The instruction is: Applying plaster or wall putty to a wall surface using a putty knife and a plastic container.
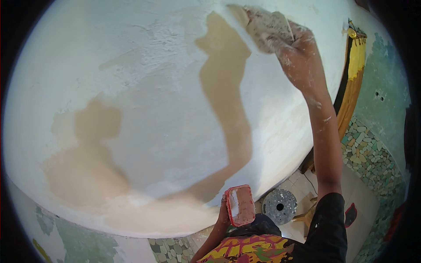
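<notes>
High on the white plastered wall (175, 127), my right hand (302, 52) is closed around a putty knife (269, 28) caked with wet filler. Its pale blade edge points left and lies at or very near the wall; contact is hard to tell. Filler also smears my fingers and wrist. Low in front of my body, my left hand (223, 213) grips the side of a red-rimmed plastic tub (252, 204). Pinkish-beige filler coats the inside of the tub. Rough, fresh-looking filler patches show on the wall's upper left, and shadows of my head and arm fall across it.
Right of the wall stands a wood and yellow-painted frame (356, 61). Beyond it are a patchy green wall (383, 83) and pebble cladding (368, 153). A round, paint-spattered grey disc (287, 215) with a centre hole and a wooden leg (303, 218) sit below.
</notes>
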`<state>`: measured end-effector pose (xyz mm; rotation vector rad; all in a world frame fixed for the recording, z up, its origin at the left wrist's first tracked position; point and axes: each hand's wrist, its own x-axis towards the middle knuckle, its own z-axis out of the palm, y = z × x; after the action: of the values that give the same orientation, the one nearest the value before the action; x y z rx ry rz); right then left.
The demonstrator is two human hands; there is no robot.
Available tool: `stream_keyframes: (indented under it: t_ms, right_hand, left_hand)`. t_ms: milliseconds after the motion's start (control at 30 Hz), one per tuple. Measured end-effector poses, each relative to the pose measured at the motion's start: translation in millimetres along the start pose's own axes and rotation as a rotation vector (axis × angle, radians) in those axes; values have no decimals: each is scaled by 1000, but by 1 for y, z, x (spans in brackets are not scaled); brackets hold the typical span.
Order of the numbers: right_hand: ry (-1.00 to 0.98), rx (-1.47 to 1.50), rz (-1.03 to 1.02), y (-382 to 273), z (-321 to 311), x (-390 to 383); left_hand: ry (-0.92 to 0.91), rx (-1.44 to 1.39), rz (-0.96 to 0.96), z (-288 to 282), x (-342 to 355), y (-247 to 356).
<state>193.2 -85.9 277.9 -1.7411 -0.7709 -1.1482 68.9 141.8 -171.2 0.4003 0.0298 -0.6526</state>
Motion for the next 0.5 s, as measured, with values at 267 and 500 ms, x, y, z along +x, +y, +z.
stream_keyframes:
  t_ms: [267,500]
  right_hand:
    - [-50,-648,-466,5,61,-43]
    - [107,-485,-331,-29,48,-39]
  left_hand:
    - [87,9,58,12,-11,0]
    - [9,-37,97,9,-17,10]
